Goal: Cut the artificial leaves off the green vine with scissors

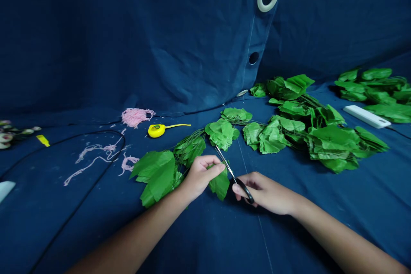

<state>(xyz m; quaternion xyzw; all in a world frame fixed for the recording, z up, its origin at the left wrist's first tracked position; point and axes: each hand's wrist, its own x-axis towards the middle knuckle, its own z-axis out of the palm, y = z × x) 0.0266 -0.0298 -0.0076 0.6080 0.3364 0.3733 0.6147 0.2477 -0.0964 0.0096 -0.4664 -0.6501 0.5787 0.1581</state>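
Green leaves (157, 173) lay bunched from left of centre towards the right edge of the frame, and at the centre the left hand (202, 175) held its thumb and forefinger pinched closed above a lower leaf (220, 184), though what lay between the fingertips was too small to tell. Just right of it, the right hand (261, 192) gripped black-handled scissors (233, 175) by the handles, the blades pointing up and left. Blue cloth (208, 239) lay beneath, with a yellow tape measure (156, 131) and a pink yarn bundle (136, 117) left of centre.
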